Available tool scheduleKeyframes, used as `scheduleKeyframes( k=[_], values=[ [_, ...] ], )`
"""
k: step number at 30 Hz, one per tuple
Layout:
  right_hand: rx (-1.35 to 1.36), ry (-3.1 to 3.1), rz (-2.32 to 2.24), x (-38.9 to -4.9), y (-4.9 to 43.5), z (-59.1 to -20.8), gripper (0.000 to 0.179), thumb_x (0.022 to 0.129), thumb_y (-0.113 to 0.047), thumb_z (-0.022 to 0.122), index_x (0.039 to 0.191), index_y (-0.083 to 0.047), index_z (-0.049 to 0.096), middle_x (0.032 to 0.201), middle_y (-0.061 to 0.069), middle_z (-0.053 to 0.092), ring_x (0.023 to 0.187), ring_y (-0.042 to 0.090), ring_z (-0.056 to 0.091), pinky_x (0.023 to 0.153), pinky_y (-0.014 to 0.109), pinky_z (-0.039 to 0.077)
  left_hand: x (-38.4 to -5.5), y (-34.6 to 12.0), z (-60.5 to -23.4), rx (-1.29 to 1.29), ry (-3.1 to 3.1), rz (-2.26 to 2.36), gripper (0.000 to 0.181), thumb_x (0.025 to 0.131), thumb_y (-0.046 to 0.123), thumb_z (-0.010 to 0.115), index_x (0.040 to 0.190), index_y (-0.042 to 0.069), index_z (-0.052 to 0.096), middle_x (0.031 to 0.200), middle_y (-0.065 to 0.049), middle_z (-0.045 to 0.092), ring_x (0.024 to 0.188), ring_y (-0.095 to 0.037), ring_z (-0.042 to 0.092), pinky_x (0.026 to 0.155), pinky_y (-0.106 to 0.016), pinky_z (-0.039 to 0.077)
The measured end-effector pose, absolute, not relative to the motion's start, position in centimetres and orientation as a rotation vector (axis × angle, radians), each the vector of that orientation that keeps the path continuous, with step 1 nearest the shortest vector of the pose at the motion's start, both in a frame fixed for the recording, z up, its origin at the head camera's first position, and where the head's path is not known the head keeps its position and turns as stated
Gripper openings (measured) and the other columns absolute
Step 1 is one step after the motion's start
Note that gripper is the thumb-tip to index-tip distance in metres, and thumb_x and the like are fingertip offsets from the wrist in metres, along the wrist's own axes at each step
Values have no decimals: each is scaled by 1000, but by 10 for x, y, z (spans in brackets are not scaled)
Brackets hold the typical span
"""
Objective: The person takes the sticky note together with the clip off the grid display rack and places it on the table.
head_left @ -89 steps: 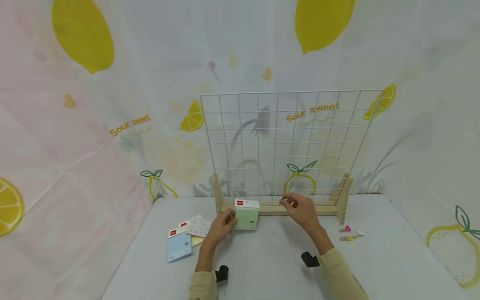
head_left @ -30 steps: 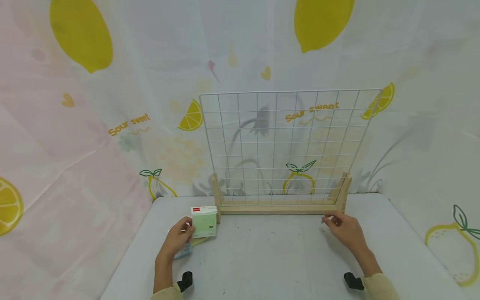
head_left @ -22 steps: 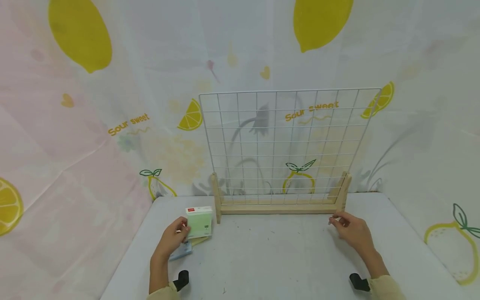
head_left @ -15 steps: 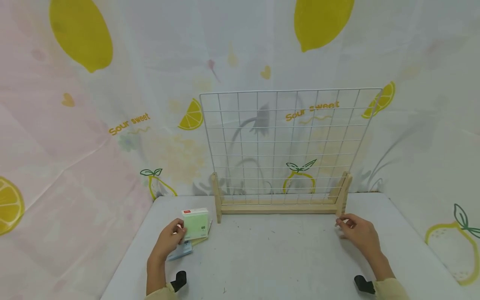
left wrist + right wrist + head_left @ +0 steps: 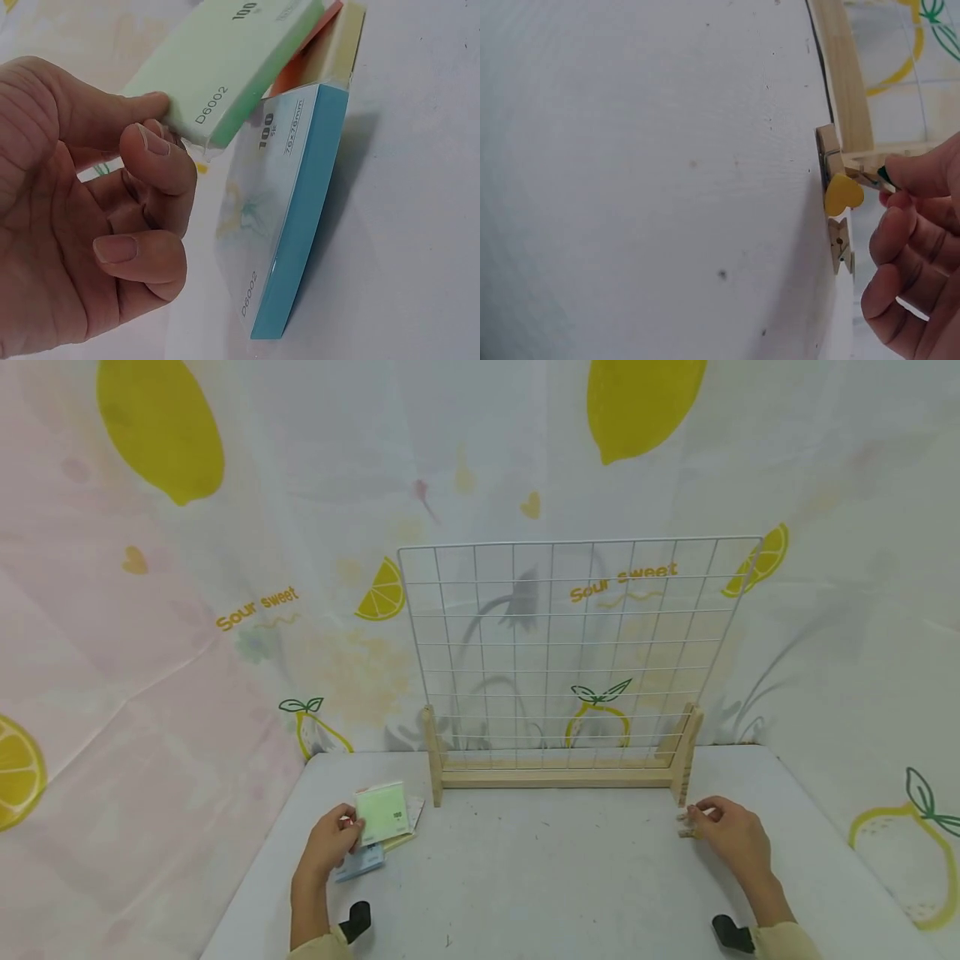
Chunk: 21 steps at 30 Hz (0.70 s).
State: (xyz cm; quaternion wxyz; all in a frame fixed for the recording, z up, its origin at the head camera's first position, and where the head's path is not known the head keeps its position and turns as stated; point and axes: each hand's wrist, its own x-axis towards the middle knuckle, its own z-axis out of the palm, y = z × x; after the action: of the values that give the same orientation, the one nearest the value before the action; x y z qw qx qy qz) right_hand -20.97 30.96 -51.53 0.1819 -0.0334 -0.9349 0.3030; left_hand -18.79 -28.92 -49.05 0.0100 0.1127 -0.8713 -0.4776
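Observation:
My left hand (image 5: 330,842) pinches a light green sticky-note pad (image 5: 384,814) by its left edge between thumb and fingers. The green pad is tilted, above a blue sticky-note pad (image 5: 281,187) and a yellow pad (image 5: 345,45) at the table's left. My right hand (image 5: 731,837), just right of the wooden stand, pinches a small wooden clothespin (image 5: 866,178) that has a dark green bit at my fingertips. Close beside it lies a clothespin with a yellow heart (image 5: 844,195), and another small clothespin (image 5: 840,244) shows beyond. The pinks and whites seen earlier are hidden by my hand.
A white wire grid panel (image 5: 551,644) stands upright at the back of the table (image 5: 555,877), in a wooden base (image 5: 558,778). Behind it hangs a lemon-printed cloth (image 5: 322,485). A patterned pad (image 5: 415,812) pokes out behind the green one.
My left hand has carried the green pad leftward from in front of the grid to over the other pads, tipping it back. My right hand has moved right and down to the clothespins.

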Motion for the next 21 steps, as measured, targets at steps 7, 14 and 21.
scheduleKeyframes(
  k=[7,14,21],
  values=[
    [-137,-2724,869,-210,312,-516,25,92,-27,67,96,-2,70,70,1,59,57,16,49,49,33,37,-184,-295,-495,427,-2749,-1456,18,93,13,57,101,-3,56,59,-4,51,55,-17,46,46,-29,31],
    [-213,-2807,824,-211,315,-515,29,94,-28,63,95,1,69,72,4,61,60,18,51,50,34,37,-181,-296,-499,459,-2773,-1460,17,92,14,57,95,-3,55,62,-5,52,55,-17,46,48,-29,32],
    [-201,-2818,793,-209,317,-515,26,92,-24,62,93,1,68,71,3,61,58,19,50,48,34,37,-180,-293,-497,412,-2858,-1287,19,93,14,55,90,-4,55,63,-5,52,58,-19,48,54,-31,36]
  ],
)
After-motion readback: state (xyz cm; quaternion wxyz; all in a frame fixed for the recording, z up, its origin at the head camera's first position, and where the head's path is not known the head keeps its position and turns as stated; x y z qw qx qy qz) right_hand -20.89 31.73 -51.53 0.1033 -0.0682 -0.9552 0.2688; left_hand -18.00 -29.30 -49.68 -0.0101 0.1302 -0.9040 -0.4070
